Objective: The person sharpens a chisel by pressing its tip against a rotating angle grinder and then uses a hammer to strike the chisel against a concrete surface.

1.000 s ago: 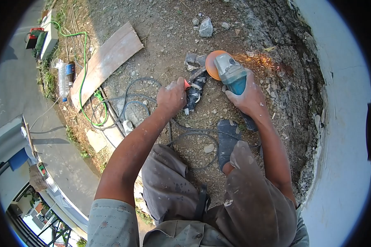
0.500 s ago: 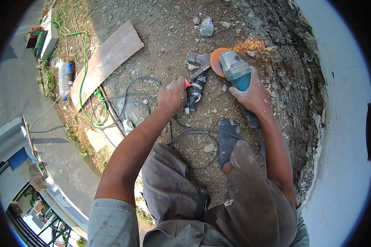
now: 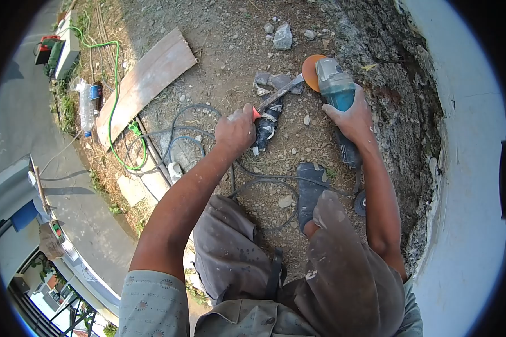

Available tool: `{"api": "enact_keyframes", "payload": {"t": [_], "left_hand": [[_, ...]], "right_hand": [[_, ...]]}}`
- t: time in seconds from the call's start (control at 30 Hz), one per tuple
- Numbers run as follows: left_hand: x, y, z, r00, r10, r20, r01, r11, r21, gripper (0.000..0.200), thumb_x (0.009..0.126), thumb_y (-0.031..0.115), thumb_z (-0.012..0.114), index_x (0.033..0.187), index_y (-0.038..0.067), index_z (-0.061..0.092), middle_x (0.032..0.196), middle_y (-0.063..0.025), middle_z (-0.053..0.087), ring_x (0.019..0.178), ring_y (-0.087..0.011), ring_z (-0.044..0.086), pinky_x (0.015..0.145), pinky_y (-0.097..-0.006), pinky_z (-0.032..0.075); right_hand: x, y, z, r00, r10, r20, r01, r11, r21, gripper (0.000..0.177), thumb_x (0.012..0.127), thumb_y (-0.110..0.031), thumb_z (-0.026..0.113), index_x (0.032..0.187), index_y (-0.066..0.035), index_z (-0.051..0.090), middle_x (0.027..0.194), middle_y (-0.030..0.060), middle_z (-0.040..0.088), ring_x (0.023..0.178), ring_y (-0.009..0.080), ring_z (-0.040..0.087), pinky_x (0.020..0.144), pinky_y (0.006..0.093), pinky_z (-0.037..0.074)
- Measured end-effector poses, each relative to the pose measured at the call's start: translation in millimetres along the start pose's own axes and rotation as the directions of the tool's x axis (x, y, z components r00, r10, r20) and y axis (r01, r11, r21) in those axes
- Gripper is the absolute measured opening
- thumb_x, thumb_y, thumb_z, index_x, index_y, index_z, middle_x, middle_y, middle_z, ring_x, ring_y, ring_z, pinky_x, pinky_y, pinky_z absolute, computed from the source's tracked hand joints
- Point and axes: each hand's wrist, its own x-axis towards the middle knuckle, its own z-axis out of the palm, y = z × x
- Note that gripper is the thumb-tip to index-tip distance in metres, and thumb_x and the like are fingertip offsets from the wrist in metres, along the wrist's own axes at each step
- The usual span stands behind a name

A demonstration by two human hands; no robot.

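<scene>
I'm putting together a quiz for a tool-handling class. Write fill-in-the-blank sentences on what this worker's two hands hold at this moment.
1. The right hand grips a teal angle grinder whose round disc is ____ in colour.
2. The left hand holds a flat metal blade whose tip points toward the grinder's ____.
3. The thin hose looping past the long wooden board is ____.

Missing words: orange; disc; green.
</scene>
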Motion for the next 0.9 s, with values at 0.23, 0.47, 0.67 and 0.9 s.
{"api": "enact_keyframes", "payload": {"t": [0.23, 0.47, 0.67, 0.9], "left_hand": [[-0.5, 0.3, -0.6, 1.000, 0.010, -0.013, -0.010, 1.000, -0.010, 0.024, 0.092, 0.019, 0.058, 0.111, 0.007, 0.049, 0.093, -0.0169, 0.073, 0.088, -0.0345, 0.072, 0.078, -0.0475, 0.054], [-2.0, 1.7, -4.6, 1.000, 0.019, -0.025, -0.019, 0.999, -0.027, 0.024, 0.092, 0.019, 0.058, 0.110, 0.006, 0.049, 0.094, -0.0173, 0.072, 0.089, -0.0360, 0.072, 0.078, -0.0482, 0.054], [-2.8, 2.6, -6.7, 1.000, 0.013, -0.002, -0.013, 0.999, -0.039, 0.022, 0.093, 0.019, 0.058, 0.108, 0.005, 0.049, 0.096, -0.0179, 0.072, 0.091, -0.0359, 0.071, 0.079, -0.0483, 0.054], [-2.0, 2.2, -6.8, 1.000, 0.014, -0.002, -0.014, 0.999, -0.038, 0.022, 0.093, 0.019, 0.057, 0.108, 0.005, 0.049, 0.095, -0.0180, 0.071, 0.092, -0.0360, 0.071, 0.081, -0.0489, 0.053]], "right_hand": [[-19.3, -11.8, 0.3, 0.997, 0.012, 0.077, -0.008, 0.999, -0.052, 0.095, 0.074, -0.041, 0.081, 0.146, -0.001, 0.033, 0.120, 0.0291, 0.066, 0.111, 0.0451, 0.066, 0.095, 0.0489, 0.051], [-13.9, -15.8, -2.9, 0.993, 0.011, 0.113, -0.004, 0.998, -0.064, 0.096, 0.075, -0.042, 0.080, 0.147, -0.001, 0.031, 0.118, 0.0310, 0.066, 0.108, 0.0469, 0.067, 0.093, 0.0507, 0.052], [-11.2, -21.8, -3.9, 0.988, 0.074, 0.133, -0.067, 0.996, -0.052, 0.094, 0.073, -0.040, 0.083, 0.146, -0.003, 0.037, 0.127, 0.0277, 0.063, 0.116, 0.0438, 0.063, 0.098, 0.0474, 0.049], [-11.1, -20.7, -3.1, 0.992, 0.045, 0.119, -0.042, 0.999, -0.034, 0.093, 0.073, -0.039, 0.082, 0.147, -0.003, 0.036, 0.127, 0.0281, 0.063, 0.116, 0.0435, 0.063, 0.098, 0.0471, 0.049]]}}
